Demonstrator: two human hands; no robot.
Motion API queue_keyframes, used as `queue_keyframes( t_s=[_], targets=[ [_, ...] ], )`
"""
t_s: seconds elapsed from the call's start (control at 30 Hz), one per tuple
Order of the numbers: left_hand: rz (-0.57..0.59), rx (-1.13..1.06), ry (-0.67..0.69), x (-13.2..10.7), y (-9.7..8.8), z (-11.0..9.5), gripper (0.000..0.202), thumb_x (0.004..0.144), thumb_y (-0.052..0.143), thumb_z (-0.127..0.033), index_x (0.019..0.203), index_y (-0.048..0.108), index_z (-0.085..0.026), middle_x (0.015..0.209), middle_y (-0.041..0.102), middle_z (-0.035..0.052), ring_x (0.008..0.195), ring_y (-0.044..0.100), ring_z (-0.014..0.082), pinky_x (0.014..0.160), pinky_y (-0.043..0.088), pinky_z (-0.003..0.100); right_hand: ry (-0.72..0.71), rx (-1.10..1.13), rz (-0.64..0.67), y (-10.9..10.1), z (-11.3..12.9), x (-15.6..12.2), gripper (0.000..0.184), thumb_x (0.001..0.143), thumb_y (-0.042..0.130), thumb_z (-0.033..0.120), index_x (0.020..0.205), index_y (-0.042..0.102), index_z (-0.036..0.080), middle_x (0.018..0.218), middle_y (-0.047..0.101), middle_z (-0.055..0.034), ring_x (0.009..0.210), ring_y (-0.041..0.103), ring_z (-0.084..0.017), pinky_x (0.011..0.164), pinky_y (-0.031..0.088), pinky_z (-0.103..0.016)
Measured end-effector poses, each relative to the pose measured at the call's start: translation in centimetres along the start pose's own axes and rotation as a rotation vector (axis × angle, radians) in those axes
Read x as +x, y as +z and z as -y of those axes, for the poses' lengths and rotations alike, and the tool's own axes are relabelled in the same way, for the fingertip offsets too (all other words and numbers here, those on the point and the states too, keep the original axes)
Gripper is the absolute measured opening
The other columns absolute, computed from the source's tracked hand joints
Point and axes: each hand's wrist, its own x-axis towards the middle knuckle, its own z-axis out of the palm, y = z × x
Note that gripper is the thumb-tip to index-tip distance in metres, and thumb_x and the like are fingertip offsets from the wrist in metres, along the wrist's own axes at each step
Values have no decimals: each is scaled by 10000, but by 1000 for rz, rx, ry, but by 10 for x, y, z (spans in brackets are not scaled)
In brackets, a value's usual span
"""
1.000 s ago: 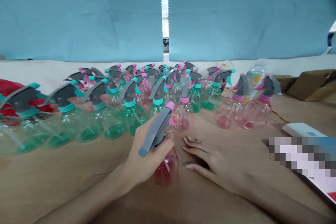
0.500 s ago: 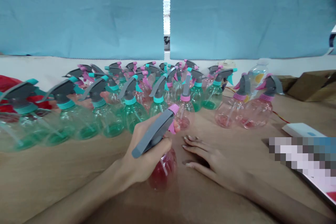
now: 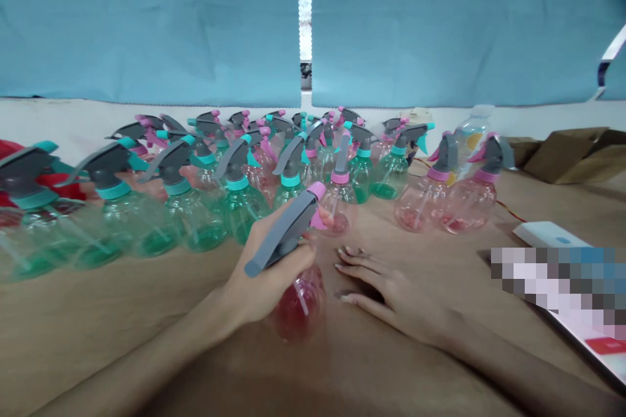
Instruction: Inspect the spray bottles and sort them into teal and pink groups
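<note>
Pink spray bottle (image 3: 298, 306) | left grip (image 3: 264, 293) clenched | right grip (image 3: 391, 290) open, seemingly on table (image 3: 98, 313)

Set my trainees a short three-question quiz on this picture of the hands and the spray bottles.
1. What is the left hand holding?
2. True or false: the right hand rests on the table without holding anything.
3. What colour is the liquid in the bottles with teal collars? A) green B) yellow C) blue

Key:
1. A pink spray bottle
2. True
3. A
</note>
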Motion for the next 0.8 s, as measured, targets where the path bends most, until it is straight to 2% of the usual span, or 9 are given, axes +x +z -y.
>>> queue_keyframes(
  t_s=[0.13, 0.43, 0.63, 0.8],
  targets=[
    [39, 4, 22, 1, 2, 0, 62, 771, 507, -258, 832, 510, -264, 693, 551, -39, 602, 521, 158, 559, 402, 282, -8, -35, 19, 0, 0, 0, 504, 893, 470, 492, 1306, 497, 205, 1391, 469, -65, 1315, 365, -224, 1088, 306, -456],
    [30, 28, 2, 0, 2, 11, 78, 799, 524, -312, 843, 549, -251, 701, 587, -27, 631, 555, 167, 557, 422, 281, -47, -37, -2, 0, 0, 1, 489, 904, 457, 481, 1307, 498, 207, 1384, 477, -75, 1309, 376, -225, 1085, 308, -453],
    [-14, 42, -27, 1, 3, 6, 95, 753, 551, -327, 779, 563, -237, 688, 602, -24, 589, 548, 159, 545, 428, 281, -61, -61, 6, 2, -3, 1, 562, 885, 455, 530, 1310, 495, 164, 1408, 440, -90, 1320, 356, -227, 1099, 291, -436],
    [8, 32, -40, -1, 2, 7, 74, 765, 549, -312, 806, 551, -250, 681, 585, -30, 612, 554, 160, 569, 430, 278, -49, -42, 25, 0, -4, -1, 633, 848, 485, 575, 1338, 461, 175, 1426, 414, -83, 1328, 341, -237, 1098, 293, -440]
  ],
)
